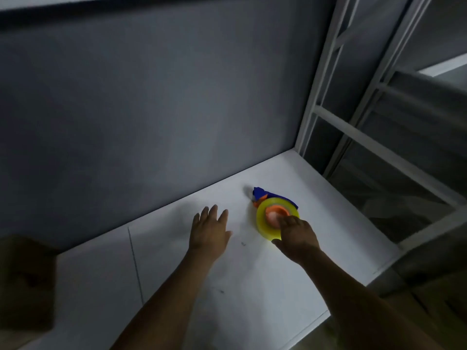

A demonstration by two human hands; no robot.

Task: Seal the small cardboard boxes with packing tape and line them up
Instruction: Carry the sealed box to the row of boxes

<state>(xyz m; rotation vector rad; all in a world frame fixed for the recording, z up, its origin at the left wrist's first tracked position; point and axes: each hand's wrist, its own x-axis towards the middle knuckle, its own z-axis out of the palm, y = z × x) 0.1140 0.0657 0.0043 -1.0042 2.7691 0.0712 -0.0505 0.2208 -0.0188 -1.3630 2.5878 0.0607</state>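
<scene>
Yellow tape roll point(261, 224): right hand point(297, 237) grips it; may slip off blue dispenser point(259, 192) when lifted.
Left hand point(209, 229): open, flat.

White table point(227, 286), grey wall point(151, 109), perhaps white shelving frame point(353, 135) right.

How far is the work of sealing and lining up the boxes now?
Done: nothing that shows; no box stands in a row on the white table. In hand: the right hand grips the tape dispenser by its yellow roll, the left hand is open beside it. Left: one blurred cardboard box at the left edge, its tape state unclear; sealing and lining up seem not yet begun.
</scene>
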